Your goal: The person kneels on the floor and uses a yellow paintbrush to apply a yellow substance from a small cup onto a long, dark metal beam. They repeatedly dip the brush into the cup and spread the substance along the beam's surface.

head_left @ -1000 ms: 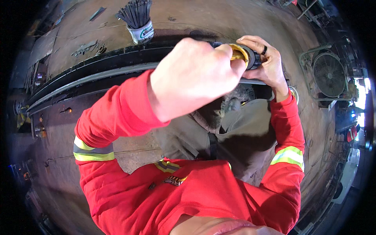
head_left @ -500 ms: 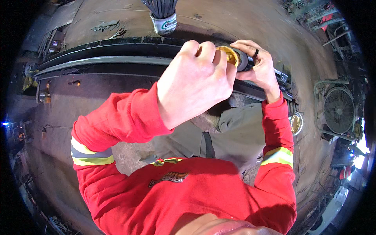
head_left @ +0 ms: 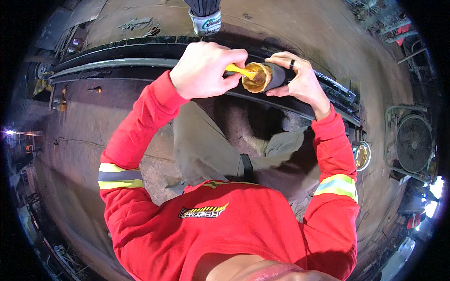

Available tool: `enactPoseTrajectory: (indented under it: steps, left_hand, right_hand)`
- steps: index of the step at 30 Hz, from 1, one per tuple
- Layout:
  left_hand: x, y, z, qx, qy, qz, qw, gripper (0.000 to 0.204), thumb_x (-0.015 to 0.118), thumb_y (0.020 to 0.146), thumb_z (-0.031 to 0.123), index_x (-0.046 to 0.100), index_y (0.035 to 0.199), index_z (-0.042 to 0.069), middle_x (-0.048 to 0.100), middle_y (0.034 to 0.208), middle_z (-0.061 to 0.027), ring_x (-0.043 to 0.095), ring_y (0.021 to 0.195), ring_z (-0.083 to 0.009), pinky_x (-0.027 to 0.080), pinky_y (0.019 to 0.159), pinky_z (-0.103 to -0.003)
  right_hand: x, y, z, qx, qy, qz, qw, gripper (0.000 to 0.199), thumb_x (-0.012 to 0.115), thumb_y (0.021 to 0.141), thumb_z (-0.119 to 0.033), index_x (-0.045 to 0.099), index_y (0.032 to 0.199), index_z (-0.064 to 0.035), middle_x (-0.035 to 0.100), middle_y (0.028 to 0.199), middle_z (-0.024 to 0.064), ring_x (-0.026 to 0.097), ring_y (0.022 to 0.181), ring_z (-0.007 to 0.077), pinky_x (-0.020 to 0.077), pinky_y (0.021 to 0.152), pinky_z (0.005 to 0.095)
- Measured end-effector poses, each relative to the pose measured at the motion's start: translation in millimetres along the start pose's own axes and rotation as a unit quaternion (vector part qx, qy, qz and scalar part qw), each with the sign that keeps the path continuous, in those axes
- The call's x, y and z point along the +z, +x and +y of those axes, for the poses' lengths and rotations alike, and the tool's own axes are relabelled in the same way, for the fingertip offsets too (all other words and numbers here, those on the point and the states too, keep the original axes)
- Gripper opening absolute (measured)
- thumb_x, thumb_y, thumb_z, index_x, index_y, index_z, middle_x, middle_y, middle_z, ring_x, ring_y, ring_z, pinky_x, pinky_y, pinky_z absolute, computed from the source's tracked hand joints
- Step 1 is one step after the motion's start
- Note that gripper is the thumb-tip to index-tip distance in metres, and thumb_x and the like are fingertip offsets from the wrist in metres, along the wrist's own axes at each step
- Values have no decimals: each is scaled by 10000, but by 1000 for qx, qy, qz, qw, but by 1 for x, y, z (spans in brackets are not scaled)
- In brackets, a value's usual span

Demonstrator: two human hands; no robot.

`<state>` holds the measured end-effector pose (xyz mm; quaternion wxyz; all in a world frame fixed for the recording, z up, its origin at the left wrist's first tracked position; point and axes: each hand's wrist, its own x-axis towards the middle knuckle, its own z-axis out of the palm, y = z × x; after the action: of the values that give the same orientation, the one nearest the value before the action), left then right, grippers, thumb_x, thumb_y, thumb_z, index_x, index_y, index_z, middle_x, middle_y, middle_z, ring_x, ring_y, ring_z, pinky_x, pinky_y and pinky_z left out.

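Note:
My left hand [head_left: 209,70] is closed around a yellow-handled tool [head_left: 240,71], whose far end reaches into the mouth of a dark hollow cylinder [head_left: 277,76]. That tool's tip is hidden inside, so its kind does not show. Brownish-gold, glossy material coats the cylinder's inner wall and rim. The cylinder lies tipped on its side, mouth facing left, gripped by my right hand [head_left: 300,84], which wears a dark ring. Both hands are held up in front of long dark metal beams [head_left: 136,70].
A white bucket [head_left: 206,25] full of dark rods stands beyond the beams. An open round tin [head_left: 362,156] sits right of my right sleeve. Farther right stands a large floor fan [head_left: 413,137]. Bright sparks [head_left: 10,132] glow at the far left.
My left hand has moved left, drawing back from the cylinder's mouth, and the yellow handle now shows. The cylinder has shifted slightly left and its mouth is more visible.

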<state>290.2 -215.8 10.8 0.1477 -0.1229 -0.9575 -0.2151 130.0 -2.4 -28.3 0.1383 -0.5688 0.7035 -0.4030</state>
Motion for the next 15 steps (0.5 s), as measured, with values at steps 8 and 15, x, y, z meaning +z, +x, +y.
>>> enactPoseTrajectory:
  steps: [8, 15]
  left_hand:
    - [33, -28, -43, -134, -363, 54, 921, 110, 709, 843, 46, 625, 886, -10, 631, 785, -22, 582, 756, -68, 453, 626, -242]
    - [47, -46, -54, -215, -436, 59, 872, 140, 726, 852, 105, 618, 898, 29, 595, 813, 34, 464, 703, -26, 382, 635, -202]
  right_hand:
    - [3, 7, 13, 72, 75, 2, 995, 674, 903, 512, -69, 655, 1135, -5, 631, 1157, 72, 577, 1097, 184, 393, 1009, 306]
    - [15, 6, 27, 96, 142, 13, 985, 655, 918, 536, -155, 675, 1135, -50, 665, 1067, 7, 568, 889, 121, 421, 784, 251]
